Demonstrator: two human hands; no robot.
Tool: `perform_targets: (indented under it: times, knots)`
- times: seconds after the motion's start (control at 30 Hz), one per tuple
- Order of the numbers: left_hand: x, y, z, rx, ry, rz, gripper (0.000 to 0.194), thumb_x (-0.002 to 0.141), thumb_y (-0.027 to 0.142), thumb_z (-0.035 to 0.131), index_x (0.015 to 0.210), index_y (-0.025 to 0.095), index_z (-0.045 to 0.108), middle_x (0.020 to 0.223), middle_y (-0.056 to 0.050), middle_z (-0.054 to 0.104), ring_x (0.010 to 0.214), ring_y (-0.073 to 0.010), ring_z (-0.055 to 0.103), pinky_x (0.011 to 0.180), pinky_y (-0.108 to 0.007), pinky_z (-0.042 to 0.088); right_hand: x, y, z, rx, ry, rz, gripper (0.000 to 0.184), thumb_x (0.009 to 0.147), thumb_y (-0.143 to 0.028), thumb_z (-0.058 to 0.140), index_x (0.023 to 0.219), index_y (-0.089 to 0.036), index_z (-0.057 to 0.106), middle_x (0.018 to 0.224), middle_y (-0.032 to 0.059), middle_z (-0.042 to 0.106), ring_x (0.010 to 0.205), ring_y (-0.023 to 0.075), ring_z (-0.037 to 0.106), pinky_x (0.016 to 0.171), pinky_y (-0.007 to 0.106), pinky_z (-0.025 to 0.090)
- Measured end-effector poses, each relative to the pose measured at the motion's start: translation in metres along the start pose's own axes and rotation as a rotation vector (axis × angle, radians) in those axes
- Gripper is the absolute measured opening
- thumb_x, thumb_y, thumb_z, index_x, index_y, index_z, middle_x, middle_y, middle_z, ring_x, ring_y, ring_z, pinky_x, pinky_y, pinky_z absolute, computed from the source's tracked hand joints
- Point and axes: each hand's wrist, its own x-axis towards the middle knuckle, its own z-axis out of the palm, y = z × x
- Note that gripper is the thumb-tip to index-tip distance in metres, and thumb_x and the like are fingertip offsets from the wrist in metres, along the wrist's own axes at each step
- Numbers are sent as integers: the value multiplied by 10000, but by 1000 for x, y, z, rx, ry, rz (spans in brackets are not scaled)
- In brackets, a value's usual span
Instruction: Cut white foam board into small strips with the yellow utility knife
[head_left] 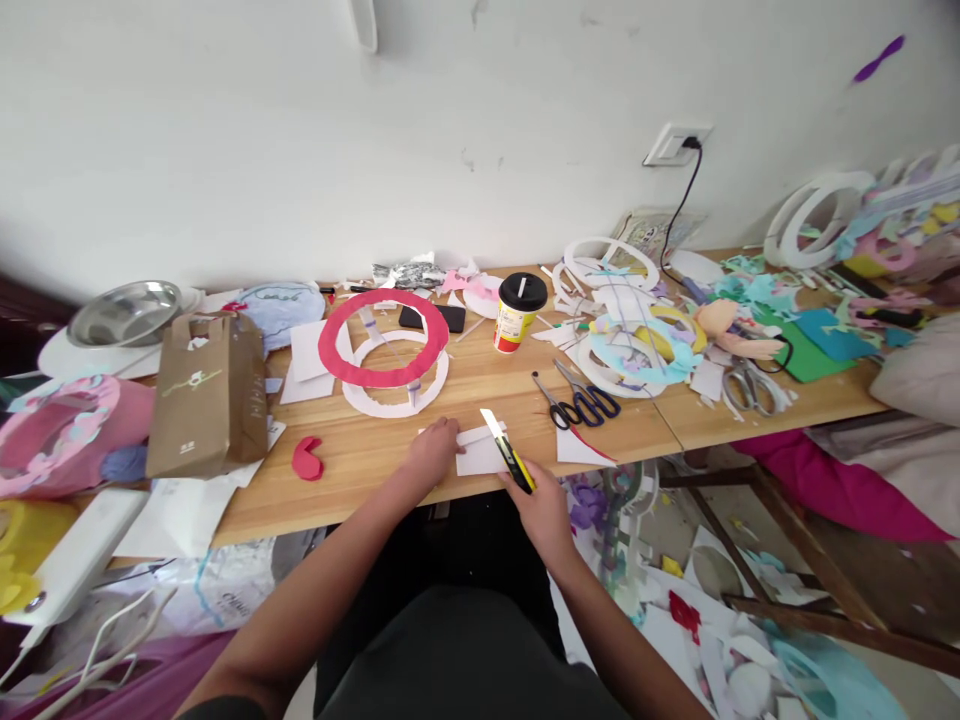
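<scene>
In the head view, a yellow and black utility knife (510, 455) is gripped in my right hand (541, 505), its pale blade pointing up and away from me. The blade lies over a small white piece of card (480, 458) near the table's front edge. My left hand (435, 455) has its fingers bent closed at the card's left end and steadies it there; the fingertips are partly hidden. Two pairs of dark-handled scissors (592, 400) rest to the right. Beyond my left hand stands a ring frame with a red upper ring (334, 365) and a white lower ring.
A lidded paper cup (510, 325) stands behind the card, with a black phone (448, 318) nearby. At left are a brown paper bag (199, 410), a metal bowl (124, 315) and a red cutout (307, 458). Paper rings and scraps crowd the wooden table (382, 450) at right.
</scene>
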Motion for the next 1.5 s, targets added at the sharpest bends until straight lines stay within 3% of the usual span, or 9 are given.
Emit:
perform_targets:
  times: [0.13,0.3,0.47,0.63,0.8,0.97,1.13,1.3,1.5]
  knots:
    - [-10,3,0,68,6,-77,222,880,271,599,1047,126,582,1103,-165,629,1047,-310,628,838,-390,488,7,-4,12,-21,8,-27,367,859,-456,593,1118,-224,709,1059,89,731,991,305,640,897,455,494]
    - [-25,0,2,106,-28,-59,300,823,341,681,1051,170,586,1066,-129,643,1046,-307,625,818,-381,499,46,-11,28,38,-33,-32,343,809,-446,634,1023,-199,739,972,88,737,964,301,623,886,438,481]
    - [-38,-3,0,126,-68,12,376,730,428,764,971,180,617,980,-123,654,969,-311,641,810,-391,507,77,-19,36,107,-92,-45,357,836,-488,593,952,-178,727,847,45,735,759,218,647,685,301,502]
    - [-40,-22,-7,150,120,136,756,623,484,834,1244,194,514,1378,-203,484,1304,-390,428,1047,-505,380,49,-23,20,114,62,14,386,859,-502,582,1039,-177,687,946,74,728,868,236,657,777,324,495]
    - [-30,-37,3,76,140,344,919,631,561,804,1387,198,429,1559,-197,282,1432,-373,280,1137,-515,289,4,-24,22,186,-43,70,384,854,-493,608,1077,-189,680,1007,87,737,905,260,678,821,372,533]
    - [-27,-40,8,54,150,430,784,745,638,669,1360,189,479,1553,-177,311,1446,-331,268,1170,-481,237,5,-13,36,79,-101,-137,346,826,-378,663,1119,-198,700,1268,116,655,1189,308,572,1041,490,443]
    - [-24,-51,1,38,94,511,844,747,681,636,1430,235,419,1568,-134,305,1459,-300,239,1181,-459,203,21,0,29,59,-249,-213,377,777,-292,706,1146,-216,682,1286,93,646,1202,289,568,1057,490,437]
    - [-18,-55,4,-13,113,507,812,721,655,684,1378,218,492,1520,-147,379,1426,-310,303,1168,-473,222,17,-6,29,79,-117,-230,340,852,-298,642,1183,-222,642,1188,91,676,1143,259,609,1012,455,476]
    - [-12,-64,10,-42,163,566,729,781,592,667,1372,200,501,1468,-162,437,1377,-308,374,1128,-491,287,14,-4,34,-12,-418,-593,388,887,-143,574,1248,-281,615,1237,41,671,1286,223,522,1110,468,392]
